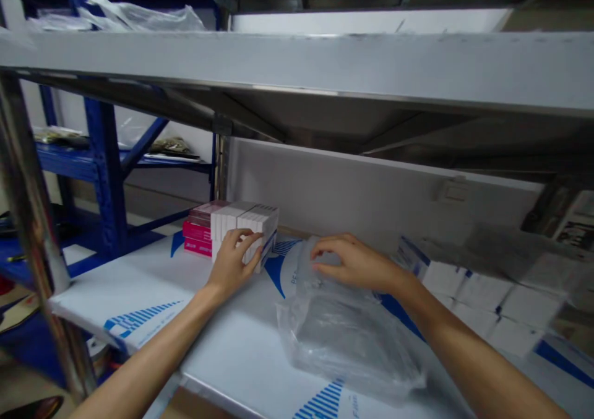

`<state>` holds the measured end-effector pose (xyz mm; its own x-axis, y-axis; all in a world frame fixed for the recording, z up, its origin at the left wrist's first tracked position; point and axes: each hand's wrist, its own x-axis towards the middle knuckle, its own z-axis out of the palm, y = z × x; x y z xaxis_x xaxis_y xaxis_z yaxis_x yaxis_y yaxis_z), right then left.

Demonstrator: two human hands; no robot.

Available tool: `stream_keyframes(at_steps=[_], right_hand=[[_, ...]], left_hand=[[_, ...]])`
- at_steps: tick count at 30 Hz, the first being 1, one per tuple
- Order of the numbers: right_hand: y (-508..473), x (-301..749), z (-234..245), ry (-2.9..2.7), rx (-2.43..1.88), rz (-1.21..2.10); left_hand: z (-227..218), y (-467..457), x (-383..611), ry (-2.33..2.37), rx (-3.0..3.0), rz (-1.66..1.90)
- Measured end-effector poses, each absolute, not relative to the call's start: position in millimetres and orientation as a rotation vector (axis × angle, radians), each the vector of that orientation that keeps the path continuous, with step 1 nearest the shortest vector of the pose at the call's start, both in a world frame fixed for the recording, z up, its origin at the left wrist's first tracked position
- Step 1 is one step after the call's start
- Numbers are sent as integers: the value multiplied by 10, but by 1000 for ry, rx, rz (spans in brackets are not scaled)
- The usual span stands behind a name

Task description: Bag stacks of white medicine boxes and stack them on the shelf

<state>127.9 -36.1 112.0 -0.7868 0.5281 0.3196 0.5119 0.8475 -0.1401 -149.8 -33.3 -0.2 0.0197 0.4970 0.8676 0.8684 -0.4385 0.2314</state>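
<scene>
My left hand (236, 259) is at the front of a block of small white boxes (244, 216) on the shelf. Its fingers are bent, with a gap between thumb and forefinger; whether they touch the boxes is hard to see. Several pink boxes (198, 236) are stacked just left of the white ones. Over a clear plastic bag (352, 338) is my right hand (346, 259), its thumb and fingers curved and apart with nothing visible between them. The bag lies crumpled on the shelf, its upper part beneath this hand.
More white boxes (492, 301), partly under clear plastic, stand at the right behind my right forearm. An upper shelf (301, 66) hangs low over the work area. A metal post (41, 221) rises at the left, with blue racking (104, 171) beyond it.
</scene>
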Motion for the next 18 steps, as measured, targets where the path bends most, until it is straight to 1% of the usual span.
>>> stream_keyframes(at_steps=[3,6,10,18], right_hand=[[-107,848,1150,-2722,-709,-123],[124,461,1127,-2736,-726,-282],[315,138,1052,-2688,-888,-344],[434,83,936,-2595,-1180,-477]], left_hand=[[-20,-315,-1551,-1507,-1766,-1278],[24,-289,-1504,-1620,-1697,-1147],[101,-220,-1428,-1699,-1698,-1029],[157,-161,-1302,-1513,-1876,-945]])
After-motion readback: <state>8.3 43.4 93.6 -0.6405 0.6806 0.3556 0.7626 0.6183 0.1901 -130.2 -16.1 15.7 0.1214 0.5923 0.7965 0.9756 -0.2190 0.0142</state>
